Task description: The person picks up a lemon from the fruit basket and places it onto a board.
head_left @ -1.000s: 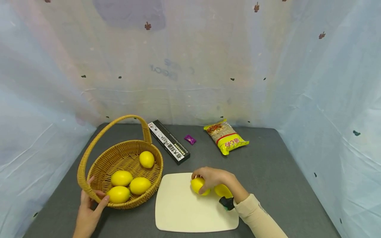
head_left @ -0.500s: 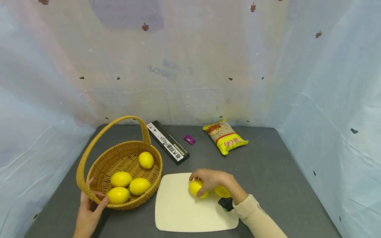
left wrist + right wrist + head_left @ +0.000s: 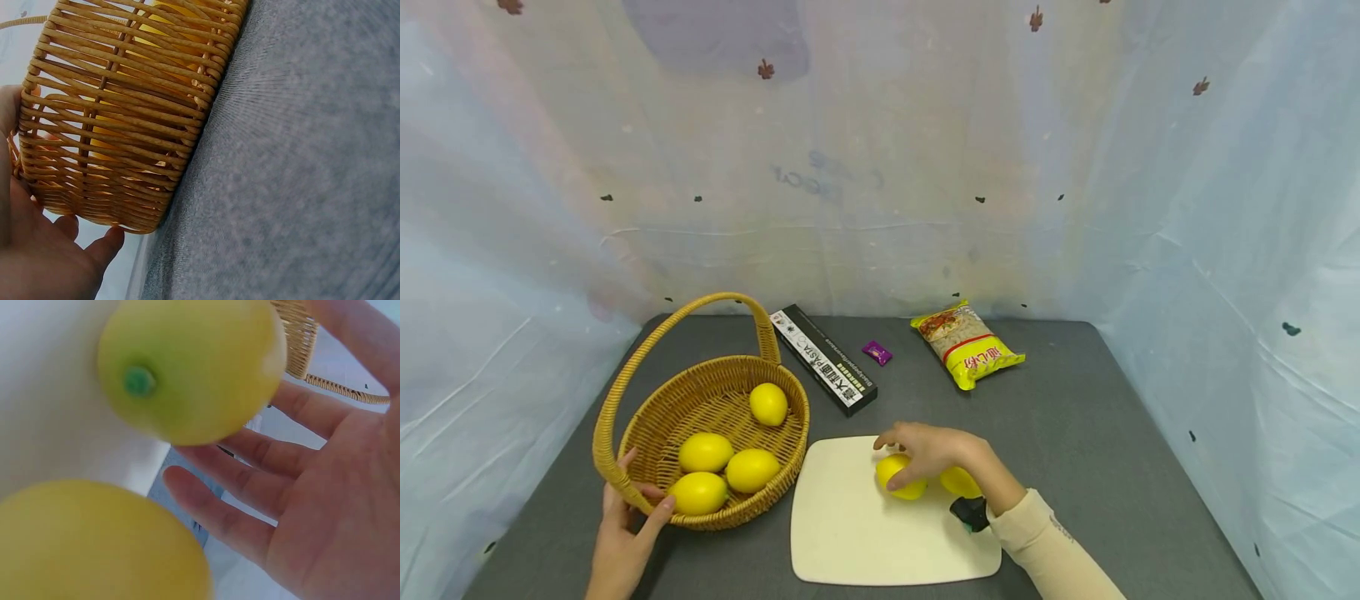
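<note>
On the white cutting board (image 3: 865, 546) a yellow lemon (image 3: 910, 490) lies under my right hand (image 3: 931, 450). The thumb overlaps the lemon, while the fingers are spread and lifted off its far side. Beside it, partly behind the wrist, is a second lemon (image 3: 958, 481); in the right wrist view the first lemon (image 3: 194, 369) turns its green tip to the camera. My left hand (image 3: 623, 533) grips the near left rim of a woven basket (image 3: 658, 404), fingers along its outer wall in the left wrist view. Several lemons (image 3: 752, 469) lie inside the basket.
Behind the basket and board lie a black pasta box (image 3: 823, 358), a small purple wrapped candy (image 3: 877, 352) and a yellow bag of pasta (image 3: 967, 344). The basket's tall handle (image 3: 647, 342) arches over its left side. Pale sheeting (image 3: 880, 167) surrounds the grey table (image 3: 1075, 450).
My right hand has moved slightly left with the lemon, and its fingers have since loosened and risen off it. The left hand stays at the basket.
</note>
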